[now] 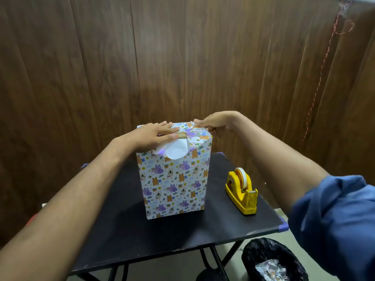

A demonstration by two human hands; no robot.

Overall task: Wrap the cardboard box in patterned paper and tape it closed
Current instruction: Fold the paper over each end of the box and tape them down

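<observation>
1. The left hand lies flat on the top of the tall upright box wrapped in white paper printed with purple and orange animals. Its grip is slack: the fingers are straight and press the folded paper down, the thumb along the near top edge.
2. Just right of the left fingertips a small patch of bare brown cardboard shows between the paper folds.
3. Below the left thumb a rounded flap showing the paper's plain white underside hangs over the front face of the box.
4. The box stands on a black rectangular folding surface, beneath both hands and about midway across it.
5. The right hand reaches the far right corner of the box top. Its fingertips touch the paper there; whether they pinch it or only press cannot be told.
6. Below and right of the right hand, apart from the box, a yellow plastic tape dispenser with a white roll sits on the surface.
7. Further below it, on the floor, stands a bin lined with a black plastic bag holding crumpled paper.
</observation>
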